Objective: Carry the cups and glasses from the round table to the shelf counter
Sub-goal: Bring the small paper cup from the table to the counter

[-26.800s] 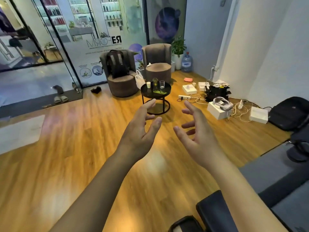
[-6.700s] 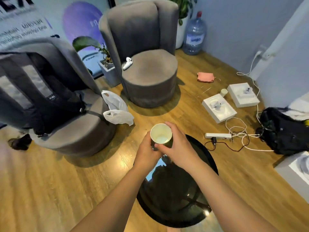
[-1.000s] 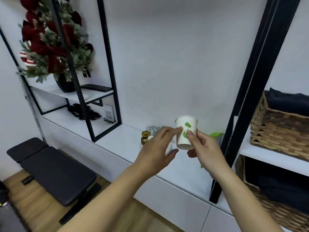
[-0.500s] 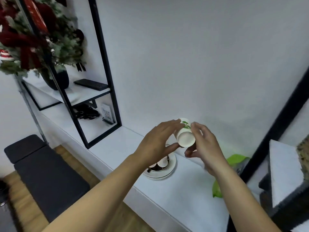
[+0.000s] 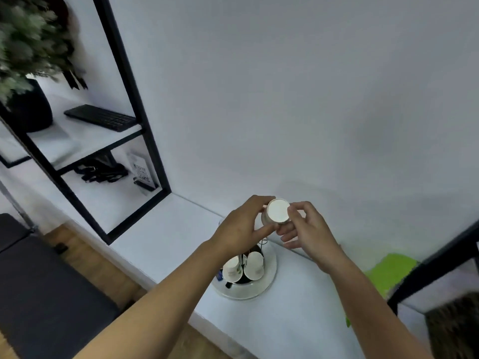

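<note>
Paper cup (image 5: 277, 211): white, turned so its flat round base faces the camera, mouth pointing away toward the wall. Held in the air above the white shelf counter (image 5: 166, 237), over the round white tray (image 5: 268, 277).

Count: 1 cup in hand; 2 white cups (image 5: 243, 265) hanging base-out on a wire rack in the tray. Other items on the rack are hidden by the forearm.

Left hand (image 5: 239, 229): fingers curled over the cup's top and left side, thumb under it. Right hand (image 5: 305, 228): thumb and forefinger pinch the cup's right edge; remaining fingers loosely extended below. Hands close together, both gripping the same cup; forearms converge from lower frame.
</note>
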Demonstrator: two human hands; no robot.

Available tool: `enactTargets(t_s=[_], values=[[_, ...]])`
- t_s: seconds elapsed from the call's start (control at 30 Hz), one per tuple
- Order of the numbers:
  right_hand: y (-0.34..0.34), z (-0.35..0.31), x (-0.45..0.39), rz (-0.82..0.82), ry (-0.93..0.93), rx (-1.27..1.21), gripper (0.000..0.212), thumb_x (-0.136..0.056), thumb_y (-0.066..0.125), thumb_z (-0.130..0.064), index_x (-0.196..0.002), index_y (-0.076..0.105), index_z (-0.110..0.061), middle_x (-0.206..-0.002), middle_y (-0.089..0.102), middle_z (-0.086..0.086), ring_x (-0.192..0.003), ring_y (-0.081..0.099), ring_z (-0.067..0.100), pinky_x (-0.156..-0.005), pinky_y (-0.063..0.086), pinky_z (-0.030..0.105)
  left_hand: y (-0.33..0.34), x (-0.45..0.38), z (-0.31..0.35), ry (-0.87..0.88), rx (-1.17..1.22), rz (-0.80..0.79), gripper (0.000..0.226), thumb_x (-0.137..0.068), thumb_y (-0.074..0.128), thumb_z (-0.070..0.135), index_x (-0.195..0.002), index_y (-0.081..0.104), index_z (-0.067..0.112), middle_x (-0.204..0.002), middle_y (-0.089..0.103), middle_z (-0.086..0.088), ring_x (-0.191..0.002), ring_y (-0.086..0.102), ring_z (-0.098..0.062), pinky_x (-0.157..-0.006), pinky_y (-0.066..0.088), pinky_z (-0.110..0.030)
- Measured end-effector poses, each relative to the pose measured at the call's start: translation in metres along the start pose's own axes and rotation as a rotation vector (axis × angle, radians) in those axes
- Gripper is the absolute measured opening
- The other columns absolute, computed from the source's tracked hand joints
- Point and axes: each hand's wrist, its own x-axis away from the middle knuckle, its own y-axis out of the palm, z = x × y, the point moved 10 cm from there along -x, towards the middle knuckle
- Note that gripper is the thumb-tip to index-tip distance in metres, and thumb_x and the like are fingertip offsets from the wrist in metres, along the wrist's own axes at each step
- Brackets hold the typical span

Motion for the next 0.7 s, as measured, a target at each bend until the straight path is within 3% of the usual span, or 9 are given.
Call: enactTargets(t_s=[0.1,0.2,0.43,0.53,0.7], values=[[0.01,0.028,-0.034,0.032,0.083,0.012,0.015,-0.105,0.049,-0.034,-0.108,0.052,-0.019,-0.075,0.074,0.015,-0.063,0.065,0.018,-0.058,0.055,0.031,0.02,-0.022,-0.046,-0.046,0.023,-0.11,0.06,-0.099,0.071,0.035,-0.152,0.042,0.039,-0.143,0.055,0.025,-0.124,0.055,0.008,-0.1,0.047,-0.017],[0.023,0.064,-0.062,0.065,0.171,0.043,0.017,-0.105,0.049,-0.033,-0.109,0.05,-0.016,-0.083,0.073,0.022,-0.062,0.062,0.017,-0.055,0.052,0.029,0.041,-0.038,-0.092,-0.094,0.042,-0.203,0.06,-0.099,0.072,0.032,-0.152,0.044,0.034,-0.14,0.061,0.016,-0.119,0.06,0.001,-0.092,0.048,-0.009],[0.041,0.135,-0.094,0.111,0.348,0.076,0.015,-0.103,0.051,-0.028,-0.113,0.05,-0.018,-0.097,0.073,0.018,-0.064,0.061,0.018,-0.059,0.05,0.032,0.081,-0.052,-0.15,-0.171,-0.058,-0.326,0.055,-0.096,0.073,0.035,-0.146,0.051,0.025,-0.126,0.072,0.001,-0.114,0.068,-0.021,-0.095,0.055,-0.041],[0.042,0.16,-0.104,0.131,0.388,0.095,0.015,-0.102,0.051,-0.025,-0.115,0.052,-0.017,-0.104,0.071,0.018,-0.066,0.061,0.019,-0.06,0.049,0.034,0.097,-0.059,-0.165,-0.156,-0.139,-0.369,0.054,-0.097,0.072,0.036,-0.145,0.052,0.022,-0.124,0.074,-0.001,-0.111,0.07,-0.025,-0.092,0.054,-0.042],[0.046,0.193,-0.11,0.103,0.433,0.225,0.023,-0.102,0.052,-0.024,-0.124,0.055,-0.017,-0.11,0.072,0.012,-0.083,0.061,0.019,-0.082,0.051,0.038,0.123,-0.063,-0.186,-0.156,-0.344,-0.497,0.05,-0.096,0.065,0.046,-0.141,0.053,0.028,-0.125,0.072,0.003,-0.112,0.069,-0.025,-0.088,0.053,-0.039]])
